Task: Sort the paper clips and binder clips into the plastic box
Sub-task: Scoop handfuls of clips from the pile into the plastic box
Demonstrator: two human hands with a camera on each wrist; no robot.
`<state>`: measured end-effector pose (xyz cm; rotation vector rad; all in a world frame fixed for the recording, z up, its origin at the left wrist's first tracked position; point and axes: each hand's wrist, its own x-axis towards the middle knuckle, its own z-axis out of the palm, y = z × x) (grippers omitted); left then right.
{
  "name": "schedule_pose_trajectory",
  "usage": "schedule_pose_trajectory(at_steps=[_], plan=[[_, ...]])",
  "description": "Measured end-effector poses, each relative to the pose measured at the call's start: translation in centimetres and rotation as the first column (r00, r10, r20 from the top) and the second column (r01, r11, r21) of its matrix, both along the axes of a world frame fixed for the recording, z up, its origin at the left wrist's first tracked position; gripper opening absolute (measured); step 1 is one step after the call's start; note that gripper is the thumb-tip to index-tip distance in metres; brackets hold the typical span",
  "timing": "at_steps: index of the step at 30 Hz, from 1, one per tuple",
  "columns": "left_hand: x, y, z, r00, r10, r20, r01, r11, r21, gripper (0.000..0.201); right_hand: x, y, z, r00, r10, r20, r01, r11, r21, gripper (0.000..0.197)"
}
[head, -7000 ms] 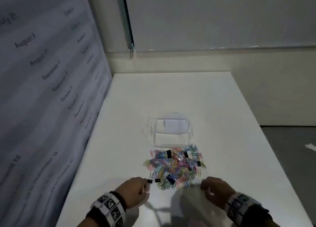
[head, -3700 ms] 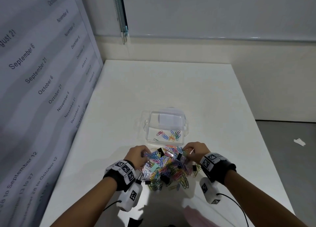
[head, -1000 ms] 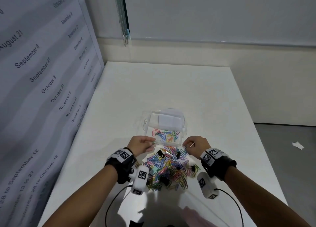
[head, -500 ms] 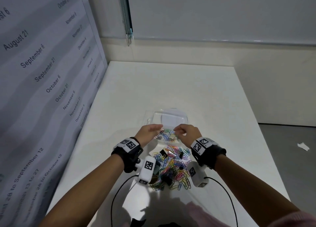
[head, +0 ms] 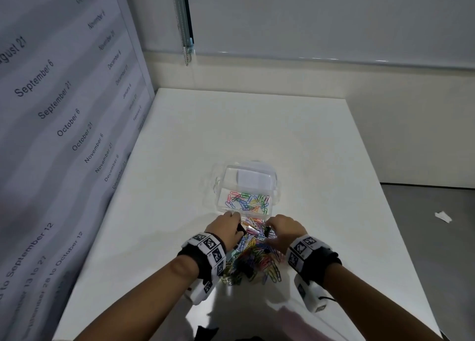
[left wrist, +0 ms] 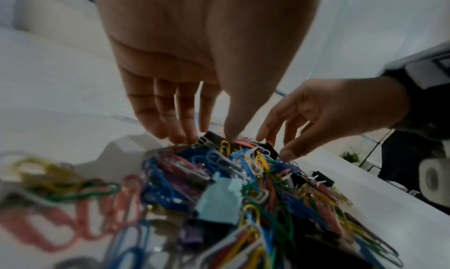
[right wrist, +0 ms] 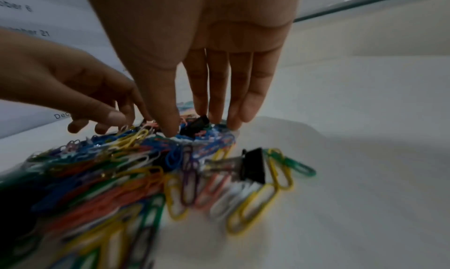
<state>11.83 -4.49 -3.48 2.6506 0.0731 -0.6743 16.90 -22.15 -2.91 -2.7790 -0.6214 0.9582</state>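
Observation:
A clear plastic box (head: 275, 192) stands mid-table; its near compartment holds several coloured paper clips (head: 246, 202), and its far compartment has no clips in it. A pile of coloured paper clips (head: 253, 257) mixed with black binder clips lies just in front of it. My left hand (head: 228, 227) (left wrist: 209, 136) and right hand (head: 280, 227) (right wrist: 192, 128) reach down with straight fingers onto the pile's far edge. A black binder clip (left wrist: 214, 137) lies between my left thumb and fingers. Another black binder clip (right wrist: 196, 126) sits between my right thumb and fingers. Neither hand lifts anything.
A mint binder clip (left wrist: 219, 202) and one more black binder clip (right wrist: 252, 165) lie in the pile. A printed calendar wall (head: 64, 135) runs along the table's left edge. Bare white tabletop (head: 244, 129) stretches beyond the box. A paper scrap (head: 442, 216) lies on the floor at right.
Both hands have drawn back from above the box to the far edge of the pile. The box's near compartment holds more paper clips than a few seconds ago.

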Motion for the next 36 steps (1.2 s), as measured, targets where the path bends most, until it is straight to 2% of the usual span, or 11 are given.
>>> schedule_pose_trajectory(at_steps=[5,9,11,15,17,19,22,25,29,32,36], plan=[[0.0,-0.6,-0.4,0.997,0.062,0.054,-0.059,0.997,-0.045,0.031,-0.3,0.2,-0.6,0.998,-0.064,-0.015,0.065,0.997,0.044,0.043],[-0.4,-0.4,-0.2,0.987,0.114,0.116,-0.097,0.985,-0.143,0.026,-0.3,-0.1,-0.4,0.995,-0.099,-0.016,0.100,0.990,0.100,0.025],[-0.4,-0.3,-0.2,0.988,0.129,0.084,-0.108,0.969,-0.222,0.029,-0.3,-0.5,-0.4,0.989,-0.145,-0.018,0.146,0.976,0.162,0.020],[-0.7,0.0,-0.2,0.983,0.181,0.017,-0.162,0.918,-0.363,0.040,-0.2,-2.1,-0.3,0.960,-0.282,-0.009,0.272,0.916,0.295,0.025],[-0.8,0.1,-0.3,0.976,0.216,0.012,-0.191,0.888,-0.418,0.035,-0.1,-3.1,-0.3,0.940,-0.340,-0.001,0.322,0.888,0.328,0.025],[-0.8,0.2,-0.2,0.972,0.232,0.032,-0.195,0.876,-0.442,0.021,0.1,-4.0,-0.3,0.918,-0.396,0.000,0.373,0.864,0.337,0.021],[-0.7,0.6,0.1,0.956,0.283,0.079,-0.208,0.841,-0.500,0.009,0.3,-4.9,-0.6,0.907,-0.422,-0.016,0.409,0.869,0.277,0.015],[-0.7,1.3,0.5,0.928,0.368,0.062,-0.272,0.780,-0.564,0.017,0.3,-4.4,-0.8,0.938,-0.346,0.028,0.332,0.918,0.216,0.023],[-1.0,2.3,0.9,0.878,0.479,-0.012,-0.367,0.656,-0.659,0.022,0.1,-1.7,0.0,0.982,-0.165,0.087,0.139,0.960,0.244,0.027],[-1.5,3.2,0.8,0.849,0.526,-0.042,-0.408,0.603,-0.685,0.025,0.0,0.7,0.4,0.996,-0.078,0.030,0.067,0.959,0.275,0.036],[-2.2,3.8,0.7,0.830,0.552,-0.081,-0.448,0.573,-0.686,0.015,0.0,2.5,-0.4,0.996,0.082,-0.019,-0.078,0.985,0.152,0.051]])
